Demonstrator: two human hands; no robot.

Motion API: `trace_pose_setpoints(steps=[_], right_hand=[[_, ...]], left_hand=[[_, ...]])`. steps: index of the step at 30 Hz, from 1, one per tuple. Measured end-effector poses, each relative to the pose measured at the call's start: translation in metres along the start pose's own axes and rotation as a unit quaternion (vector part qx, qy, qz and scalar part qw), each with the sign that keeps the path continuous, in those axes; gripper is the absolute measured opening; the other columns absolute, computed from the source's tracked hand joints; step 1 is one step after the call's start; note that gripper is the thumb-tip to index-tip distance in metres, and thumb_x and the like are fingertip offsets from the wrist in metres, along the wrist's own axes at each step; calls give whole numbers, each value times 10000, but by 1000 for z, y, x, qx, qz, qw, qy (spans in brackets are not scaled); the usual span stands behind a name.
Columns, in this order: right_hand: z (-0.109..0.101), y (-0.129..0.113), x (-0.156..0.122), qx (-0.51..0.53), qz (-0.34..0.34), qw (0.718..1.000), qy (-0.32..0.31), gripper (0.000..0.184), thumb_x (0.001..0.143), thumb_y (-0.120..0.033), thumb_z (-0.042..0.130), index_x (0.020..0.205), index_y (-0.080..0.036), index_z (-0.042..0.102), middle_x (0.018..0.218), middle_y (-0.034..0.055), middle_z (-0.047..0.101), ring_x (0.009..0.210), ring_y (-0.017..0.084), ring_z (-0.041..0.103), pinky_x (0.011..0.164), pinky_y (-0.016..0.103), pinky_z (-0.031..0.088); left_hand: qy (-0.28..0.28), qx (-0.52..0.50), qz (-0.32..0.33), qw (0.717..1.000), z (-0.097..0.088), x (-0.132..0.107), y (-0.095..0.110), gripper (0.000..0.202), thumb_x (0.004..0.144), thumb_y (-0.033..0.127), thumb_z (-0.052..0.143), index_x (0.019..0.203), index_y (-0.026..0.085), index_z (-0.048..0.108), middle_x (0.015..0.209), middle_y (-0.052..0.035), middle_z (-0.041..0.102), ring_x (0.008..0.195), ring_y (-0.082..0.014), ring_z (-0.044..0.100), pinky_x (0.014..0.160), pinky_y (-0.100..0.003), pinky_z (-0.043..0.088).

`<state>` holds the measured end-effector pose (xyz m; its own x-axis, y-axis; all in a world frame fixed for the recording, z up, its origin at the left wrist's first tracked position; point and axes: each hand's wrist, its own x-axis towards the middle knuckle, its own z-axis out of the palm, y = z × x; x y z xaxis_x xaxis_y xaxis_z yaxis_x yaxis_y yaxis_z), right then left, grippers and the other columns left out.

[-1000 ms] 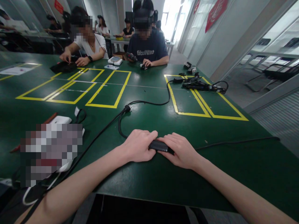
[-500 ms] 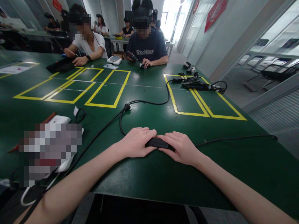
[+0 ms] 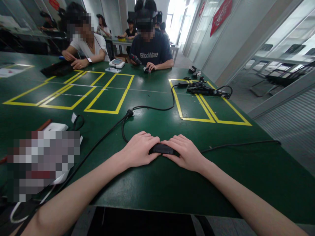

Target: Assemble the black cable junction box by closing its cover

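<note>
Near the front of the green table (image 3: pixel 137 193), a black power adapter (image 3: pixel 162 148) lies between my two hands. My left hand (image 3: pixel 140 149) wraps its left end, thumb on the near side and fingers over the far side. The other end is in the grip of my right hand (image 3: pixel 183 150), placed the same way. Fingers hide both ends of the adapter. From beside the right hand a thin black cord (image 3: pixel 241 144) runs off to the right. Beyond the left hand a black cable loops up to a black plug (image 3: pixel 130 113).
A blurred-out item with a white device (image 3: pixel 57 127) rests at left. Yellow tape rectangles (image 3: pixel 118 112) mark the table. A black cable bundle (image 3: pixel 206 89) lies at the far right. Across the table, a person in white (image 3: pixel 102 49) and a person in dark blue (image 3: pixel 152 46) are working.
The whole view has shifted slightly, with the scene sliding left in the picture. Both hands keep their hold on the adapter, with little visible movement.
</note>
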<state>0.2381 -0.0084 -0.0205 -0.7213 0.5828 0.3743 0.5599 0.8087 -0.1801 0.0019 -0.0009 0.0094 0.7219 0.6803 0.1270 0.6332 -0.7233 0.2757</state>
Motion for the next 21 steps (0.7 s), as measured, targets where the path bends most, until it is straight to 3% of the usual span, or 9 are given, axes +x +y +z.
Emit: trace_pose_setpoints(steps=[4,7,9,12,17,21], right_hand=[[1,0,-1,4,9,1000,6,318,1046,-395,555,1211,-147,665,977,105,736,858,235,626,745,365,450],[1,0,-3,7,8,1000,7,309,1036,-375,572,1232,-157,668,986,110,736,861,238,630,747,370,460],[1,-1,-3,11,7,1000,16,307,1029,-368,582,1230,-155,674,978,112,734,848,237,631,735,370,464],[-1,-1,-3,22,5,999,25,299,1028,-356,586,1235,-159,675,982,106,740,836,229,639,724,364,472],[-5,-2,-3,34,-1,999,27,276,1027,-337,591,1233,-174,676,987,95,752,837,220,657,733,362,491],[-5,0,-4,35,3,999,29,275,1013,-331,610,1239,-189,677,998,92,757,845,222,669,736,363,499]], left_hand=[[-14,32,-45,998,0,-6,18,258,964,322,635,1171,167,637,1106,-111,754,1075,-300,687,1101,-536,415],[-8,60,-87,994,-1,-18,29,621,918,434,697,1460,197,507,1457,-186,605,1343,-386,555,1190,-706,266],[23,93,-112,989,-6,-28,33,782,885,520,720,1555,246,423,1579,-200,484,1459,-441,424,1185,-802,142],[112,137,-210,962,-18,-46,32,889,817,677,728,1558,284,431,1581,-197,480,1482,-493,360,1142,-876,19],[189,174,-391,884,-33,-78,20,725,925,613,620,1566,337,423,1660,-165,361,1549,-518,210,1107,-910,69],[207,156,-436,862,-32,-96,-6,767,914,688,588,1569,323,430,1704,-165,262,1562,-547,122,1093,-910,151]])
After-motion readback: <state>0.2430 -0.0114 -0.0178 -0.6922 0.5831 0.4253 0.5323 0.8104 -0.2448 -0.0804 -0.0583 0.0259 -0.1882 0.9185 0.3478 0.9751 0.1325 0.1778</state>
